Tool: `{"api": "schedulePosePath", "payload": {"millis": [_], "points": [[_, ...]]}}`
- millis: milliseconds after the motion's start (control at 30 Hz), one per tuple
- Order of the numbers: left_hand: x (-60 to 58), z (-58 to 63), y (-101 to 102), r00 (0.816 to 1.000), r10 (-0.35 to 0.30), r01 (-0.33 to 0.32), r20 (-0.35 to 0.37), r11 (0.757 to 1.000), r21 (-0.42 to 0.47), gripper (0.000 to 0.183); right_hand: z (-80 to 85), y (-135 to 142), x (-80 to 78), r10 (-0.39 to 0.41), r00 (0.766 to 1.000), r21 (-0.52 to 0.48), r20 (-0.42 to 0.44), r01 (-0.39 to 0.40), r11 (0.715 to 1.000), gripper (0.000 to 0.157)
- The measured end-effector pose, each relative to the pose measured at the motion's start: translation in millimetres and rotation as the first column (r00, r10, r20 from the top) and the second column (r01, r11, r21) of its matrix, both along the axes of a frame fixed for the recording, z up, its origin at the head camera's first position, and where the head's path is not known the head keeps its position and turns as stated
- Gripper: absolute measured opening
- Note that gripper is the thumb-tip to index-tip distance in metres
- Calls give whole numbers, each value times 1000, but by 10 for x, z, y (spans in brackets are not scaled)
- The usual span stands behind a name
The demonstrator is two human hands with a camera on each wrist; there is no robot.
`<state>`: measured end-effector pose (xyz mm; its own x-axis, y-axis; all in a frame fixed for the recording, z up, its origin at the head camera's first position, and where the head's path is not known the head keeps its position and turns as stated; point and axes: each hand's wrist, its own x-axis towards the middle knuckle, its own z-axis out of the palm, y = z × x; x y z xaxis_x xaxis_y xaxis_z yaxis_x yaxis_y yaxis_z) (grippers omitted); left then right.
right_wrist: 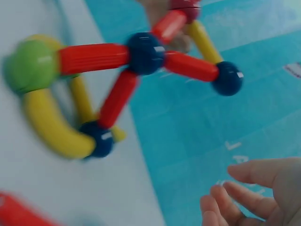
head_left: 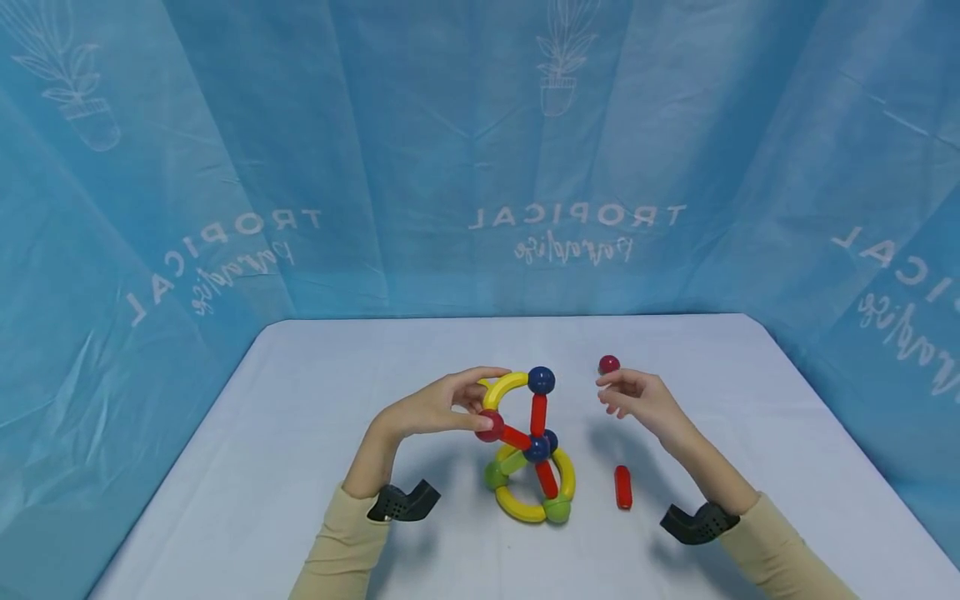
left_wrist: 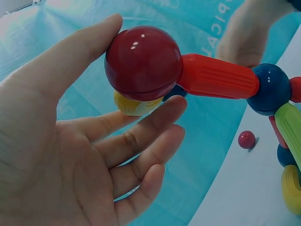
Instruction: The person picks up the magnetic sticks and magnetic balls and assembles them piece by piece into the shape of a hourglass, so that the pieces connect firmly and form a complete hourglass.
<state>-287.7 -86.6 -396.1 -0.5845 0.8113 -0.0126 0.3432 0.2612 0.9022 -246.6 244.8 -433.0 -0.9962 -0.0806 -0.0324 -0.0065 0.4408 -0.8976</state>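
Observation:
My left hand (head_left: 435,406) holds the upper left corner of a model of magnetic sticks and balls, its thumb on a red ball (left_wrist: 142,63) and its fingers by a yellow curved stick (head_left: 504,386). From that ball a red stick (left_wrist: 218,77) runs to a middle blue ball (head_left: 537,448). Another blue ball (head_left: 541,380) tops an upright red stick (head_left: 538,414). Below, yellow curved sticks (head_left: 567,479) and green balls (head_left: 557,509) form a ring on the table. My right hand (head_left: 641,402) hovers to the right, fingers loosely bent, holding nothing.
A loose red ball (head_left: 609,364) lies on the white table (head_left: 330,358) just beyond my right hand. Nearer me, right of the model, is a loose red stick (head_left: 623,487). A blue printed curtain (head_left: 420,167) hangs behind the table and along its sides.

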Motion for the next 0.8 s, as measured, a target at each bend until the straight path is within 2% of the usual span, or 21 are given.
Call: {"api": "schedulePosePath", "payload": {"millis": [133,267,367,433,533,633,800], "points": [[-1,-8,-4,1000,2,-2,0,1000,4,65,-191,44,236,-34,999,84,9,34,996,31],[-2,-33,-7,1000,-4,4,6,1000,21,65,-396,6,459,-62,998,216,13,58,975,33],[-2,-51,0,1000,-7,7,1,999,45,65,-525,-41,571,-87,996,284,6,82,955,35],[-7,-62,4,1000,-8,8,0,998,64,65,-588,-63,599,-114,994,296,4,107,949,36],[-26,-82,3,1000,-11,12,-6,996,86,65,-607,-73,604,-130,991,280,-9,127,951,34],[-38,-91,0,1000,-11,11,-3,996,92,64,-554,-78,576,-129,991,224,-28,132,966,33],[-44,-69,14,1000,-10,11,-8,997,82,65,-344,-165,554,-160,984,21,-83,162,987,34]]}}
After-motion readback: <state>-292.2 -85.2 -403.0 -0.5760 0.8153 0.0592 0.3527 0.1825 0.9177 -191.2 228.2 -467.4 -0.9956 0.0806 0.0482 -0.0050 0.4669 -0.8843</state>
